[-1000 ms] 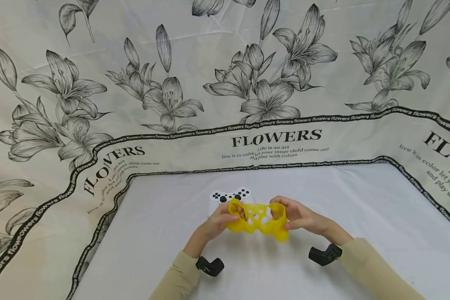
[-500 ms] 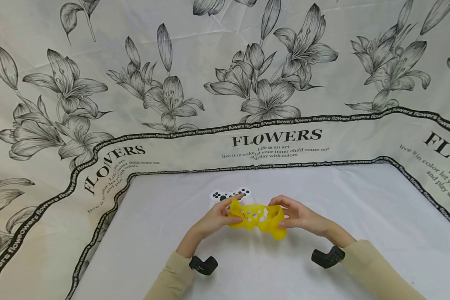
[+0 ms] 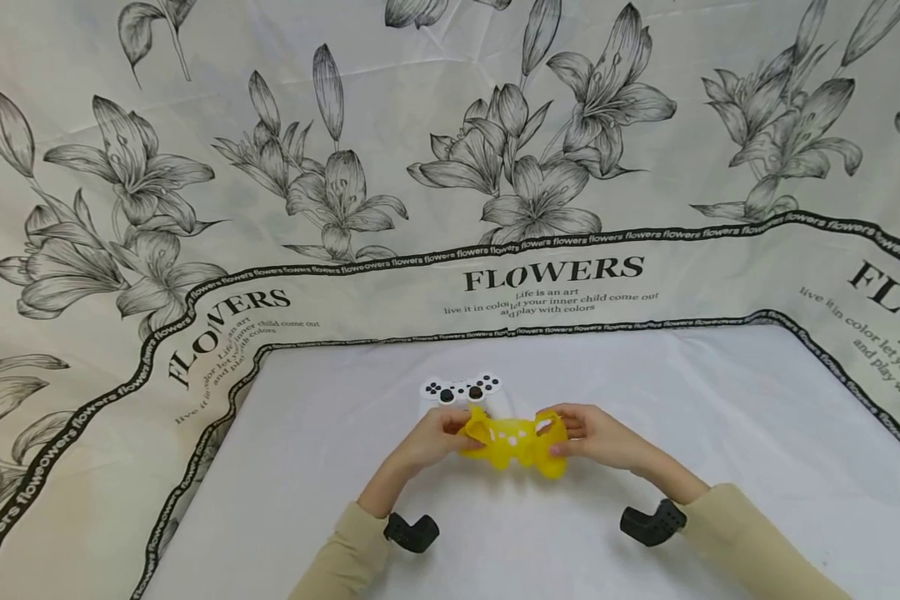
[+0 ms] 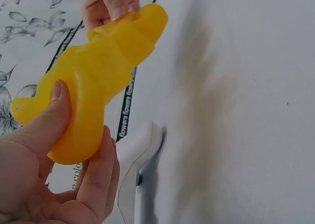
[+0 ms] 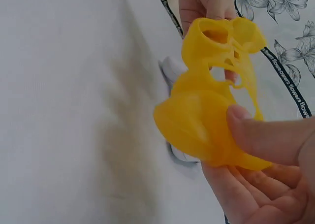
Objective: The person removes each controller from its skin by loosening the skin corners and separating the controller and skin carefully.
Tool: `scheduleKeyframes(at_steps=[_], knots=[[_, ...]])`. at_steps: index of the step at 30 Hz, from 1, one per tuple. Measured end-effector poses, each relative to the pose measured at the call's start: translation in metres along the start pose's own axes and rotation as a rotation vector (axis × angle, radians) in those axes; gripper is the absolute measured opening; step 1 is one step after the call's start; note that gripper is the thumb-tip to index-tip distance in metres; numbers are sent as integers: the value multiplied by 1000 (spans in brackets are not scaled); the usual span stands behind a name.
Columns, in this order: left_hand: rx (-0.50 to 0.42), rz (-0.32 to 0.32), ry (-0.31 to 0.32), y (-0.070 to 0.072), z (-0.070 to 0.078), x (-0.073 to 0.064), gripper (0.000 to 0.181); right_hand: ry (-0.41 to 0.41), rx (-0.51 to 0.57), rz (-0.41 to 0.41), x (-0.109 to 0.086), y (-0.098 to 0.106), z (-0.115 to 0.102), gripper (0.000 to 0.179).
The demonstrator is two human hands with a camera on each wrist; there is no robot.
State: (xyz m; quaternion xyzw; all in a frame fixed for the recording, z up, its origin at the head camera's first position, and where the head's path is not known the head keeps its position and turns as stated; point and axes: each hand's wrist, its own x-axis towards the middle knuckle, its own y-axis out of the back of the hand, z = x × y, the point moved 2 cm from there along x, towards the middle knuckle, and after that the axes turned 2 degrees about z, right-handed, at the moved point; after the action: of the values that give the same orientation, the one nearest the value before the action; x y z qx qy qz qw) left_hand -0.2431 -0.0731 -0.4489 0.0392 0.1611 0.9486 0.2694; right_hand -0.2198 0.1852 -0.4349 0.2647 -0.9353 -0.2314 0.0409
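Observation:
Both hands hold up a yellow, soft-looking game controller cover (image 3: 513, 442) with cut-out holes, above the white table. My left hand (image 3: 431, 437) pinches its left end, thumb (image 4: 58, 106) on the near side and fingers behind. At the other end my right hand (image 3: 600, 437) grips the cover, thumb (image 5: 246, 128) pressed on its surface. In the right wrist view, the openings of the cover (image 5: 216, 81) show a hollow inside. Just beyond the left hand lies a white game controller (image 3: 461, 389) with black buttons and two black sticks, its near grips partly hidden behind the hand and cover.
The white tabletop (image 3: 307, 467) spreads around the hands. A floral-printed cloth (image 3: 360, 300) with black lettered borders stands behind it and along its sides. Black camera mounts (image 3: 652, 523) sit on both wrists, below the beige sleeves.
The cover has tilted and been squeezed narrower, its openings showing less. The left fingers, stretched over the controller half a second ago, have drawn back to the cover's end.

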Motion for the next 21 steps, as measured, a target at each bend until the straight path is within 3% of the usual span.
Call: scheduleKeyframes(at_steps=[4, 8, 13, 21], knots=[[56, 53, -27, -2, -2, 3, 32, 18, 45, 34, 2, -1, 4, 53], [42, 135, 18, -6, -6, 3, 35, 3, 67, 29, -1, -5, 6, 54], [-51, 262, 56, -10, -9, 2, 38, -74, 115, 91, -3, -3, 8, 61], [-156, 358, 22, -11, -3, 6, 42, -74, 129, 162, -2, 9, 9, 57]])
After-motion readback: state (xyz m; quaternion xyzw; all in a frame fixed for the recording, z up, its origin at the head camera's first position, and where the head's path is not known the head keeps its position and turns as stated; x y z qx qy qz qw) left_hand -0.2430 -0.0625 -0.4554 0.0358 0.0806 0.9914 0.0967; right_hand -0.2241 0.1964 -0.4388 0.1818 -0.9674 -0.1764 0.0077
